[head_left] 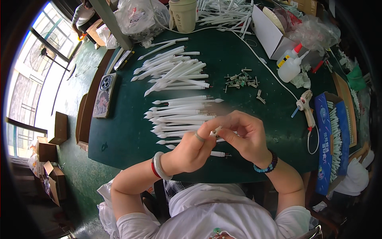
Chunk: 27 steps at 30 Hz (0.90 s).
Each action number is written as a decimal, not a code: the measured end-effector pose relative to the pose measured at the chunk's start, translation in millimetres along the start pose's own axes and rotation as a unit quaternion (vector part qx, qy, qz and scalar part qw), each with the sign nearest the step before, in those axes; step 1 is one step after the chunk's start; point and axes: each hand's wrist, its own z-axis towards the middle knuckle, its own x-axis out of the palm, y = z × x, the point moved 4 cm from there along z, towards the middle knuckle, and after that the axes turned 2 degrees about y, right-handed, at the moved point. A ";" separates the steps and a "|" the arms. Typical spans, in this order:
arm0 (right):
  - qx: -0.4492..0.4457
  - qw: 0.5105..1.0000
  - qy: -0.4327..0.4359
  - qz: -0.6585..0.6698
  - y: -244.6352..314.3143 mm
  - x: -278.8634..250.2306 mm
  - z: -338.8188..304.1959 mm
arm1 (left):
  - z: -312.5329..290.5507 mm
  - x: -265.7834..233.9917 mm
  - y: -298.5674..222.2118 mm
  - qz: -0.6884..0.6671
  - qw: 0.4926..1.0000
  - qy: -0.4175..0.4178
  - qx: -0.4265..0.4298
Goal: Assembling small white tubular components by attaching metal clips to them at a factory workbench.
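Note:
In front of my chest, both hands meet over the near part of the table. My left hand (192,152) is closed, thumb and fingers pinching a small whitish piece (216,131). My right hand (246,137) pinches the same piece from the other side; its exact kind is mostly hidden by the fingers. Beneath and beyond the hands lies a row of white candle-shaped sticks (175,118) with flame-shaped tips pointing left. One near stick (218,154) shows thin wires at its right end. Farther back is a looser pile of such sticks (175,71). Small green circuit parts (242,79) lie heaped to the right.
A hot glue gun (305,102) with its cord, a white squeeze bottle (289,69) and a blue box of white sticks (324,147) stand on the right. A phone (104,95) lies at the left edge. At the back are a beige cup (183,16) and white carton (270,34).

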 end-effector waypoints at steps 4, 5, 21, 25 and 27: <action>0.004 0.998 0.020 0.060 -4.8 1.6 -2.4 | -2.7 1.3 4.9 -0.313 0.941 0.037 -0.126; 0.019 0.992 0.020 0.120 -5.6 5.6 -2.8 | -3.9 3.8 6.3 -0.423 0.890 0.046 -0.162; 0.008 0.987 -0.010 0.161 -5.5 17.3 -9.5 | -4.9 9.2 -0.8 -0.469 0.864 0.003 -0.185; 0.017 0.987 -0.013 0.160 -7.4 17.8 -10.1 | -5.3 8.8 -2.2 -0.464 0.865 -0.001 -0.190; 0.010 0.990 -0.013 0.142 -6.5 16.9 -8.8 | -4.5 8.0 -2.1 -0.466 0.863 -0.004 -0.194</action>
